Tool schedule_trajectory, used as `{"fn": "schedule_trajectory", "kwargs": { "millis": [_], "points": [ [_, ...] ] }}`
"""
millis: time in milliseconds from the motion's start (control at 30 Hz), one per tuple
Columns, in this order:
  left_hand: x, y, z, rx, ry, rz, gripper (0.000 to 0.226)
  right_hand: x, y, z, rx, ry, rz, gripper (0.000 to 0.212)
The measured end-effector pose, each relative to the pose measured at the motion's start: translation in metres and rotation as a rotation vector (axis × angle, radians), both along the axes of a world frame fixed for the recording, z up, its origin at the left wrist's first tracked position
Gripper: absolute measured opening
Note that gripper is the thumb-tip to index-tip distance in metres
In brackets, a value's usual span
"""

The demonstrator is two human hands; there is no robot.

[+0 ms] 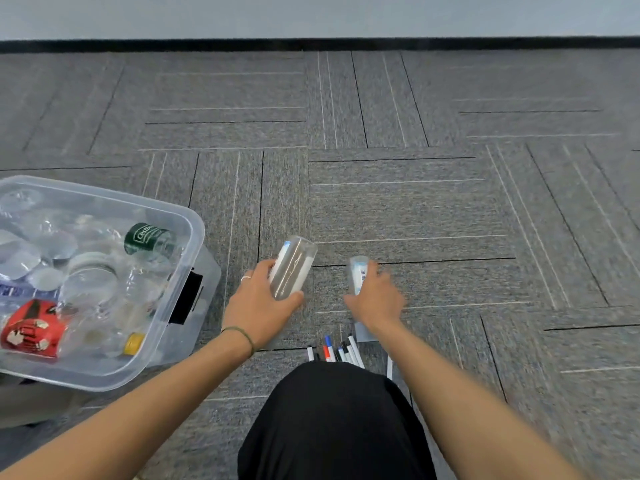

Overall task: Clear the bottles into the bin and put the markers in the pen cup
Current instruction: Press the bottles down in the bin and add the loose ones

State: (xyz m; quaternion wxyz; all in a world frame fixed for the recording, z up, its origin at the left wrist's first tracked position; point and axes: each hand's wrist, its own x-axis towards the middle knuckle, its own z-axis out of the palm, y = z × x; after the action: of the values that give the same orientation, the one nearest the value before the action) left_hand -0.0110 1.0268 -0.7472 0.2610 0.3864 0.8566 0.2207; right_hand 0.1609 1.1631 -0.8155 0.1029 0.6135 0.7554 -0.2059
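- Left hand (261, 304) grips a clear bottle (293, 268) above the carpet (450, 209).
- Right hand (377, 299) holds a second bottle (358, 271).
- Bin (194, 230), left, holds bottles.
- Markers (341, 349) lie near the knee (336, 410).

We see a glossy clear plastic bin (104, 289) at nine o'clock, two smooth clear plastic bottles (292, 268), and rough grey carpet (415, 202).

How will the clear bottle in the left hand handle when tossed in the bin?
The clear bottle looks empty, so probably light. Its smooth round wall may slip in the left hand's grip. It would likely roll among the bottles piled in the bin.
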Motion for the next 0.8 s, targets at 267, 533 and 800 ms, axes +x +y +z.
{"fn": "schedule_trajectory", "kwargs": {
  "millis": [267, 533, 800],
  "points": [
    [0.007, 0.004, 0.003, 0.020, -0.080, 0.043, 0.069, -0.001, 0.005, 0.004, -0.026, 0.120, -0.020, 0.095],
    [-0.014, 0.009, 0.088, 0.178, -0.123, 0.146, 0.069, -0.067, -0.003, 0.116, 0.062, 0.384, 0.285, 0.074],
    [-0.102, -0.046, 0.158, 0.287, -0.096, 0.413, 0.055, -0.191, -0.050, 0.198, -0.143, 0.736, 0.514, 0.046]
  ]
}}
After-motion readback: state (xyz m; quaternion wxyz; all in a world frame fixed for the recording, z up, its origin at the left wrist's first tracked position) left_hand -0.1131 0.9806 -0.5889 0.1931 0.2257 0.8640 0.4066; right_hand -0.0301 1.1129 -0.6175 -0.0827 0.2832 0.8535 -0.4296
